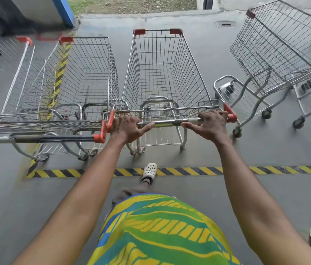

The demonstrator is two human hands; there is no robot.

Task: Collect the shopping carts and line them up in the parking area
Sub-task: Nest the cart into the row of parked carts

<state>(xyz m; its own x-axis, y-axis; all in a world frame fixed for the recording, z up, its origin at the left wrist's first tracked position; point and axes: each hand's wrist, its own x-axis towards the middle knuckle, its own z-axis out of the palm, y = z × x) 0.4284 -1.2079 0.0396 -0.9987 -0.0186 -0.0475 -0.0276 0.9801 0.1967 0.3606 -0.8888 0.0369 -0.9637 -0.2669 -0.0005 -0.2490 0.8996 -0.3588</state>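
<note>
Because the cart point(162, 77) had to go straight into the row, the left hand point(127, 129) and the right hand point(211, 124) each held its handle bar point(170, 122), far apart. It stood just past the striped line point(246, 170), close beside another cart point(78, 79). It was empty shiny wire with red corners.

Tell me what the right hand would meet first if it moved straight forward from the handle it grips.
The right hand would probably first meet the rear wire panel of the cart basket just beyond the handle bar. Depth is hard to judge in this wide-angle view.
</note>
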